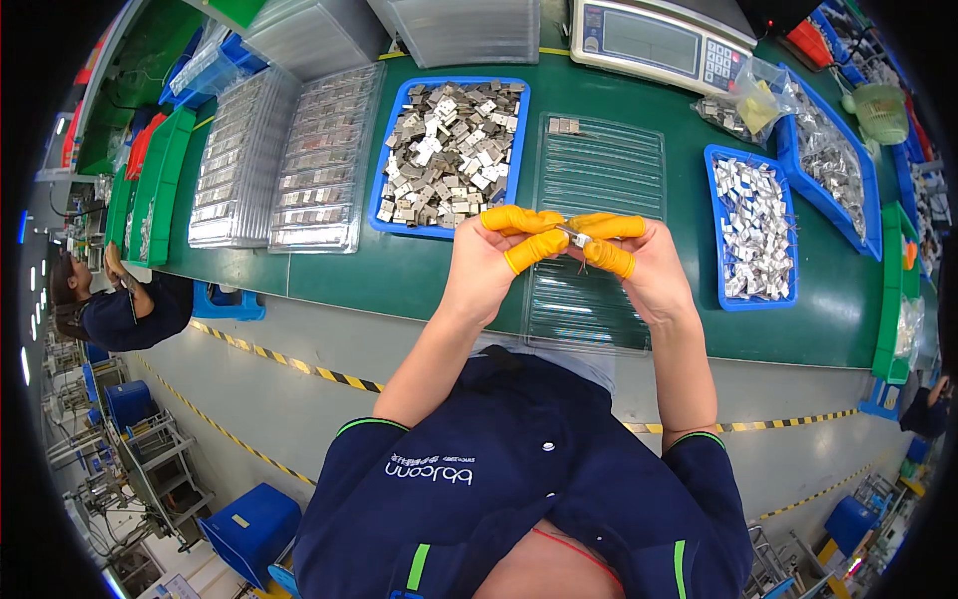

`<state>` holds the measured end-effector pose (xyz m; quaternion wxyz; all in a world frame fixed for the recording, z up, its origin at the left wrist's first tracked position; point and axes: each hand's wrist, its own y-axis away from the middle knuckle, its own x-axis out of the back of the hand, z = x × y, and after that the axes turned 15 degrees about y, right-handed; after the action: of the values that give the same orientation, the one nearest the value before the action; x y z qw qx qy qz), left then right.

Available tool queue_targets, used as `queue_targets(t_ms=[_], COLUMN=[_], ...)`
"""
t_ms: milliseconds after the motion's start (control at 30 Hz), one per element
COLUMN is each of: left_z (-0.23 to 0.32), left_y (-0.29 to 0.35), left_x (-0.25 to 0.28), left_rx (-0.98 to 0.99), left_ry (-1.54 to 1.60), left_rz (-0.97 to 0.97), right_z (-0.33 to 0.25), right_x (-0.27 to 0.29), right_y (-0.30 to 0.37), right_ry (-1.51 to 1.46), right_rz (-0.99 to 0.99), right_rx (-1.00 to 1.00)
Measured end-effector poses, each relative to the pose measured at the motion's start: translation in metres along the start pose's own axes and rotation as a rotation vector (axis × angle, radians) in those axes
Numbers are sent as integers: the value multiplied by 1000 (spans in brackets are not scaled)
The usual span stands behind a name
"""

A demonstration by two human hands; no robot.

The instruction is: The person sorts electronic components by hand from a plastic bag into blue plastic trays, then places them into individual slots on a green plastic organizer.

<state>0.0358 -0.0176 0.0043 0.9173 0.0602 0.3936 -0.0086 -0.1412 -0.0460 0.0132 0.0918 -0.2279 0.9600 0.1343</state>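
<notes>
My left hand and my right hand meet over a clear ribbed plastic tray. Yellow finger cots cover the fingertips that show. Pinched between both hands is a small silver-and-white connector part, partly hidden by the fingers. Thin dark strands seem to hang below it. Whether it is one piece or two fitted together, I cannot tell. A few small metal pieces lie at the tray's far left corner.
Left of the clear tray is a blue bin of metal shells; at right, another blue bin holds white parts. Filled clear trays are stacked far left. A scale stands at the back. Another person sits at left.
</notes>
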Motion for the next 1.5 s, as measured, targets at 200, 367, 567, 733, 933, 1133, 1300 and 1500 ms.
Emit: queue_targets(t_ms=[200, 367, 567, 733, 933, 1133, 1300, 1500], left_z=[4, -3, -9, 2, -2, 0, 0, -3], left_y=[4, 0, -13, -11, -11, -14, -17, -21], left_x=[-4, 3, -4, -4, 9, 12, 10, 9], left_rx=[-66, -37, -25, 34, -45, -137, -144, -125], left_ry=[-67, -3, -53, -122, -183, -600, -649, -475], left_rz=[23, 25, 126, 130, 109, 142, 149, 179], right_z=[3, 1, 2, -4, -2, -11, -11, -16], right_x=[-5, -18, -26, -19, -19, -16, -6, -8], right_y=[-2, -3, -18, -25, -27, -29, -34, -35], right_ry=[34, 131, 786, 1375, 1288, 1407, 1505, 1396], right_rz=[58, 142, 503, 467, 423, 441, 533, 493], right_rx=[-5, 123, 525, 922, 837, 858, 911, 845])
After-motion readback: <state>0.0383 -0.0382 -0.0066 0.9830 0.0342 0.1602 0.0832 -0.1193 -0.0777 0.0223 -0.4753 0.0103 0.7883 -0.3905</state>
